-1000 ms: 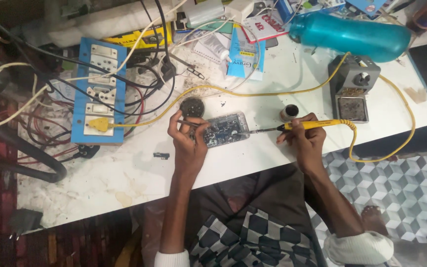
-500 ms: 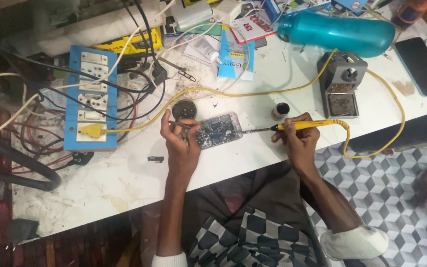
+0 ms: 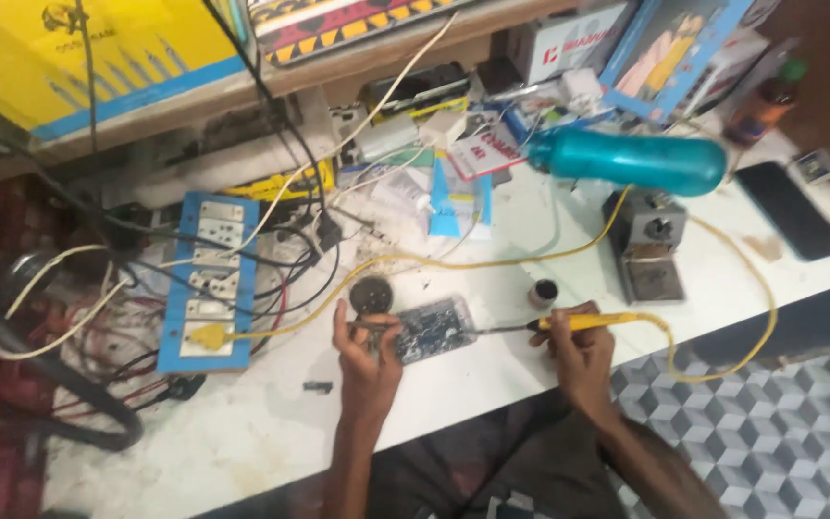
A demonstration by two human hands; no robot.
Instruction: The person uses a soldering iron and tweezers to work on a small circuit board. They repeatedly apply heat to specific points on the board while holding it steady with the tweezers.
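My left hand [image 3: 365,358] holds a small circuit board [image 3: 432,329] flat on the white worktop [image 3: 242,432], fingers gripping its left edge. My right hand [image 3: 578,348] grips a yellow-handled soldering iron [image 3: 583,322], its thin tip pointing left and meeting the board's right edge. A yellow cord [image 3: 722,360] loops from the iron's handle around the right side of the bench. A small dark round part [image 3: 371,293] lies just behind my left hand.
A grey soldering stand [image 3: 653,245] and a small round tin [image 3: 543,291] sit behind the iron. A teal bottle [image 3: 626,161] lies on its side at the back, a black phone [image 3: 792,209] at the right. A blue socket board [image 3: 208,281] with tangled cables sits left.
The view has tilted up, showing the shelf and boxes behind the bench. Both hands keep their grips; the iron's tip stays at the board.
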